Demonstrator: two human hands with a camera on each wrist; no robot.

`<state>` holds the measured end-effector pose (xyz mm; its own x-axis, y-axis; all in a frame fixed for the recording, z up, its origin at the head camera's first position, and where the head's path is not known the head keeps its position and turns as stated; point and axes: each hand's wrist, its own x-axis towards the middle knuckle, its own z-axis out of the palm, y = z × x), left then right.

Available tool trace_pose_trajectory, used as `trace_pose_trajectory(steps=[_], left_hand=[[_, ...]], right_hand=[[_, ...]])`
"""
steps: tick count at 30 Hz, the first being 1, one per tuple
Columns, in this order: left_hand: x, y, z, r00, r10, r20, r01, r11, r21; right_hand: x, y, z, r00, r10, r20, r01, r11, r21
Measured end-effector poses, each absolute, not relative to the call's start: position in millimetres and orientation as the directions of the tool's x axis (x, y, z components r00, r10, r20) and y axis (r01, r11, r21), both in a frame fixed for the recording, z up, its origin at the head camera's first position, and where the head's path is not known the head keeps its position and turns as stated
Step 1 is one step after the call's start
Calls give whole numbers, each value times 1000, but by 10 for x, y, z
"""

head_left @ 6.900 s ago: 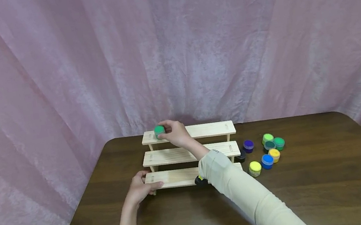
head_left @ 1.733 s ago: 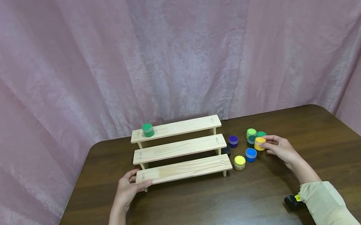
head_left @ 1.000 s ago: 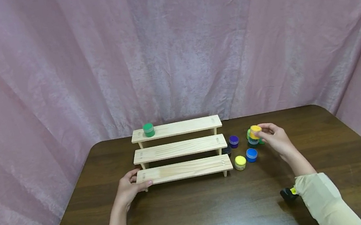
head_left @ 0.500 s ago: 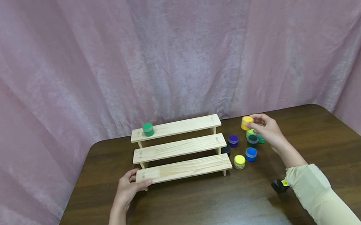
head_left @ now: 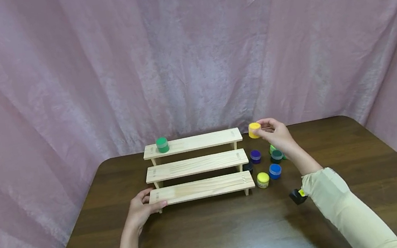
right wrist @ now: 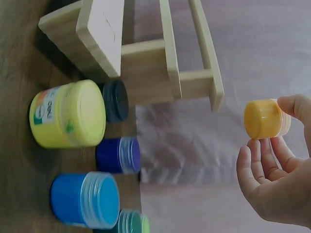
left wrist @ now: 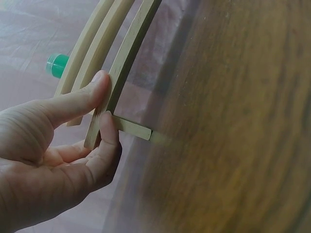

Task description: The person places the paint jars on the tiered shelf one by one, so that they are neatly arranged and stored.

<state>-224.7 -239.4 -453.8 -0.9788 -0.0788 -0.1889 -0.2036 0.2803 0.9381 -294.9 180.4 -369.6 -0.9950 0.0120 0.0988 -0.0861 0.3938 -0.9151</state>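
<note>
My right hand (head_left: 279, 135) pinches an orange-yellow paint jar (head_left: 254, 130) in the air, just right of the top shelf's end; the right wrist view has the jar (right wrist: 265, 119) between thumb and fingertips. At the other side, my left hand (head_left: 140, 210) grips the left end of the lowest board of a three-step wooden shelf (head_left: 201, 189). The left wrist view puts the thumb (left wrist: 92, 94) on top of the board and the fingers beneath. On the top step's left end stands a green paint jar (head_left: 162, 145).
Right of the shelf sit several paint jars: yellow (head_left: 263, 180), blue (head_left: 275, 171), purple (head_left: 255, 156), dark green (head_left: 276, 156) and a black one (head_left: 247, 167) partly behind the shelf. Light green and green jars are partly hidden. A pink curtain (head_left: 188, 56) hangs behind the brown table (head_left: 216, 234).
The green jar was set on the top step and released. My right hand then took the orange-yellow jar from the cluster, lifting it and carrying it left. My left hand stays on the shelf.
</note>
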Motion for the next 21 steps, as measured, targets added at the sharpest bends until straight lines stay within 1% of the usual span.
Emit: trace_pose_trajectory(steps=[2, 3, 6, 9, 10, 14, 21], left_hand=[[-2247, -2391, -4540, -979, -81, -189, -205, 279, 938], [-2247, -2389, -4539, -979, -84, -188, -204, 274, 940], [-2252, -2381, -4536, -980, -84, -182, -198, 272, 942], [-2259, -2365, -4533, -980, -86, -181, -198, 269, 943], [-2264, -2360, -4534, -980, -86, -182, -199, 271, 942], [-2276, -2346, -4538, -980, -85, -183, -199, 268, 943], [-2286, -2351, -4534, -983, -71, -171, -183, 255, 949]], right_hand=[[-2963, 1738, -3697, -993, -1, 117, -108, 390, -915], [-2998, 1732, -3737, -989, -11, 146, -140, 364, -921], [-3001, 1648, -3733, -983, -17, 182, -177, 337, -925], [-3015, 1572, -3725, -984, -16, 179, -175, 322, -931], [-2987, 1521, -3682, -987, -12, 159, -154, 341, -927], [-3008, 1418, -3664, -991, -23, 130, -130, 334, -934], [-3053, 1191, -3605, -991, -28, 129, -131, 301, -945]])
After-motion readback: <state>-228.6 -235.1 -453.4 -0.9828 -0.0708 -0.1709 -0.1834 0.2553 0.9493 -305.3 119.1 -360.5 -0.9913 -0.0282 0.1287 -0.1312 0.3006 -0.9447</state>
